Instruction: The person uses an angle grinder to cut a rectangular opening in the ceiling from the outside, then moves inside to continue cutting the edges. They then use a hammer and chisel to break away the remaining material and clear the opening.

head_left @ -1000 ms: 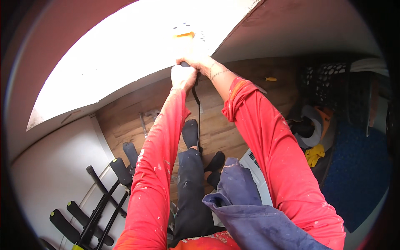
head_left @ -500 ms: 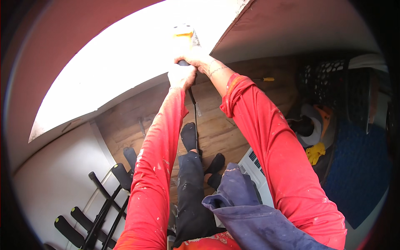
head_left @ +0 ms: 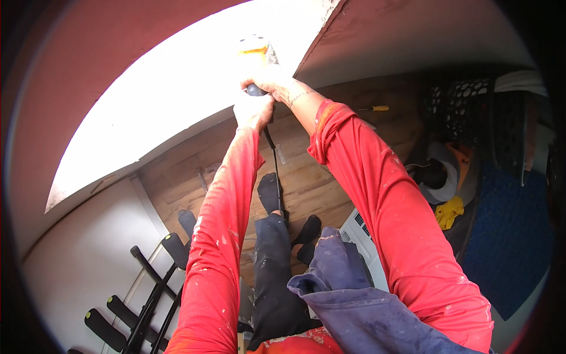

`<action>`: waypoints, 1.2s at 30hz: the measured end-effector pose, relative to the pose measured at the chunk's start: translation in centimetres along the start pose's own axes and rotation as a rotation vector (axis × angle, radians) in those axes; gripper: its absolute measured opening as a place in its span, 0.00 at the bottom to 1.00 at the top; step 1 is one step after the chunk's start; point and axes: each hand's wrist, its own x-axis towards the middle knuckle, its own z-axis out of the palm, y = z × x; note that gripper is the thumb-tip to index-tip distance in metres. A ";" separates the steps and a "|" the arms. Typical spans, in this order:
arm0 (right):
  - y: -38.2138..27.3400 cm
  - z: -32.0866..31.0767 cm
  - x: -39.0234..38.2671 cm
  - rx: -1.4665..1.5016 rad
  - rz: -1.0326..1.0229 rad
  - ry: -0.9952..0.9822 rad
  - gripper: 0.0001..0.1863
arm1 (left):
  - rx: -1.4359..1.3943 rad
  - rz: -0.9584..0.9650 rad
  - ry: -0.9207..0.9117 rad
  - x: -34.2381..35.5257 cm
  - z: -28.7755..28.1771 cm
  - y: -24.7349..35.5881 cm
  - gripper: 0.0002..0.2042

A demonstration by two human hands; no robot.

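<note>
A yellow and dark power tool (head_left: 254,51) is against the glaring white wall (head_left: 147,94), its outline partly washed out. My left hand (head_left: 253,108) is closed on its dark handle (head_left: 256,89) at the lower end. My right hand (head_left: 271,80) grips it just above, fingers partly hidden by glare and the tool. A dark cord (head_left: 273,148) hangs from the handle past my feet. Both arms reach forward in paint-flecked red sleeves.
Black padded bars (head_left: 147,292) lean at lower left by a white panel (head_left: 76,248). A yellow-handled tool (head_left: 379,108) lies on the wooden floor (head_left: 315,171). Right are a perforated black basket (head_left: 457,109), yellow cloth (head_left: 448,212) and blue mat (head_left: 507,242). Pale grated panel (head_left: 368,256) beside my legs.
My hands and the tool have shifted slightly left in the view. The wall and padded bars appear a little right and lower, as my head view shifted. Both hands keep their grip.
</note>
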 end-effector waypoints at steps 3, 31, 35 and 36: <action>0.8 0.4 -1.4 0.087 -0.004 -0.067 0.23 | 0.033 -0.016 0.009 -1.4 -0.8 -0.1 0.31; 0.8 -0.8 0.9 0.003 0.033 0.000 0.17 | 0.050 -0.043 -0.048 0.2 0.0 -0.1 0.39; 0.9 -0.7 0.6 0.030 0.000 -0.013 0.17 | 0.031 -0.050 -0.068 -0.1 -0.3 0.3 0.39; 0.9 -0.7 0.6 0.039 -0.006 -0.017 0.17 | 0.027 -0.061 -0.081 -0.2 -0.4 0.4 0.39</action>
